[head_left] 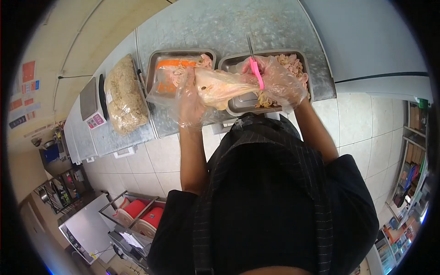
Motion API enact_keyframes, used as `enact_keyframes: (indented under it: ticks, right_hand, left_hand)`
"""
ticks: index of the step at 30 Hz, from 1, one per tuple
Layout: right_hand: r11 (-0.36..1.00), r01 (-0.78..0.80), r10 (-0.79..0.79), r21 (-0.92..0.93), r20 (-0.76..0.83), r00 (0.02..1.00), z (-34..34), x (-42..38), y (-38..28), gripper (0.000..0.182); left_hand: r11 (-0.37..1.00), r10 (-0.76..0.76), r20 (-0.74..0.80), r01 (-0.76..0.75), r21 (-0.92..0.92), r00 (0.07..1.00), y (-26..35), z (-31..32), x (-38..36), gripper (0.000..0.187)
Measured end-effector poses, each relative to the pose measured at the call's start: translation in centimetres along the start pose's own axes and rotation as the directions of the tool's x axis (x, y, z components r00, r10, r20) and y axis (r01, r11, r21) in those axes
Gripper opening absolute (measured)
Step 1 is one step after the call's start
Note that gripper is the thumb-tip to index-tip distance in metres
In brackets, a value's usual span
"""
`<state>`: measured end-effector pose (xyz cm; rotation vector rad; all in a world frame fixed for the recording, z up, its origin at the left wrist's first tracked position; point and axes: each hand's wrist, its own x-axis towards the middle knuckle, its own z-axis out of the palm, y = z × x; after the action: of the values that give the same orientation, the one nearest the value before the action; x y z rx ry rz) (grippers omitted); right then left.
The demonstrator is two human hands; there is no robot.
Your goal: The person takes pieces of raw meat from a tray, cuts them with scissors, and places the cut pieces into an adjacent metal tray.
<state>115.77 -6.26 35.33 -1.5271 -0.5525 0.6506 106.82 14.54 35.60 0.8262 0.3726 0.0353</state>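
Note:
A pale piece of raw meat [217, 87], which looks like poultry with skin on, is stretched between my hands over the trays. A small dark spot shows on its wide end. My left hand [189, 103], in a loose clear plastic glove, is closed around that wide end. My right hand [282, 85], gloved the same way, grips pink-handled scissors [255, 72] near the narrow end. Their metal blades point away from me, off the meat. Beneath my right hand, a metal tray [228, 61] holds cut pale meat pieces [291, 63].
Left of it, a second metal tray [172, 51] holds a plastic bag with orange print [170, 64] and more meat [205, 61]. Farther left on the metal worktop [183, 25] are a big bag of brownish flakes [124, 98] and a scale [90, 101]. A grey wall panel [366, 41] borders the right.

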Motion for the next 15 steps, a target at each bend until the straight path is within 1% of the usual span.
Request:
enact_keyframes:
  ticks: [1,2,3,4,5,6,7,8,9,10,11,12,13,14,15]
  right_hand:
    - [0.999,0.0,0.002,-0.045,0.039,0.999,-0.3,0.0,-0.3,0.019]
    - [0.999,0.002,0.0,-0.044,0.031,1.0,-0.6,0.1,-1.3,0.019]
    - [0.992,-0.016,0.025,-0.124,0.074,0.997,-0.7,0.3,-2.8,0.02]
    - [0.979,-0.028,0.052,-0.203,0.113,0.992,-0.5,0.6,-3.8,0.022]
    - [0.98,-0.025,0.046,-0.2,0.101,0.994,0.0,1.3,-4.4,0.022]
    - [0.934,0.026,0.047,-0.356,0.195,0.98,0.4,2.3,-4.9,0.021]
    - [0.863,0.087,0.068,-0.498,0.285,0.956,0.8,3.3,-5.2,0.021]
    - [0.863,0.085,0.063,-0.498,0.273,0.96,1.4,4.4,-5.0,0.021]
    - [0.791,0.27,-0.087,-0.55,0.336,0.938,2.2,5.5,-4.4,0.019]
    - [0.68,0.445,-0.222,-0.583,0.415,0.883,2.5,6.2,-3.8,0.025]
    - [0.544,0.628,-0.424,-0.557,0.463,0.778,2.1,6.3,-4.1,0.023]
    - [0.535,0.636,-0.427,-0.556,0.472,0.771,1.9,6.4,-4.8,0.023]
    - [0.687,0.514,-0.315,-0.514,0.426,0.848,1.8,6.6,-5.6,0.021]
    - [0.809,0.366,-0.186,-0.459,0.391,0.902,1.6,6.8,-6.3,0.024]
    - [0.804,0.377,-0.191,-0.46,0.401,0.896,0.8,6.7,-6.7,0.024]
  left_hand:
    - [1.0,-0.005,0.007,0.005,0.005,1.0,-0.8,-2.0,0.6,0.048]
    - [0.991,-0.01,-0.103,0.024,0.132,0.995,-2.3,-5.4,1.5,0.044]
    - [0.965,0.0,-0.212,0.055,0.255,0.977,-3.2,-7.5,2.1,0.04]
    - [0.964,-0.001,-0.204,0.055,0.261,0.979,-3.1,-8.2,2.1,0.04]
    - [0.843,0.079,-0.147,0.012,0.538,0.986,-2.9,-8.7,1.8,0.037]
    - [0.643,0.139,-0.063,-0.042,0.764,0.988,-2.4,-8.1,1.4,0.036]
    - [0.536,0.266,0.017,-0.162,0.829,0.964,-2.6,-7.3,1.1,0.036]
    - [0.531,0.262,0.03,-0.17,0.83,0.965,-2.6,-6.8,1.4,0.036]
    - [0.361,0.273,0.2,-0.293,0.886,0.941,-2.2,-5.8,1.5,0.037]
    - [0.226,0.238,0.384,-0.435,0.872,0.892,-1.6,-4.8,1.3,0.034]
    - [0.106,0.194,0.554,-0.578,0.809,0.81,-0.8,-3.0,1.0,0.032]
    - [0.101,0.206,0.553,-0.58,0.808,0.807,-1.7,-2.9,1.1,0.032]
    - [0.44,0.324,0.458,-0.56,0.702,0.828,-3.2,-3.0,1.2,0.037]
    - [0.586,0.369,0.393,-0.54,0.605,0.842,-3.1,-2.5,1.3,0.04]
    - [0.706,0.412,0.327,-0.525,0.476,0.851,-2.5,-1.1,1.2,0.043]
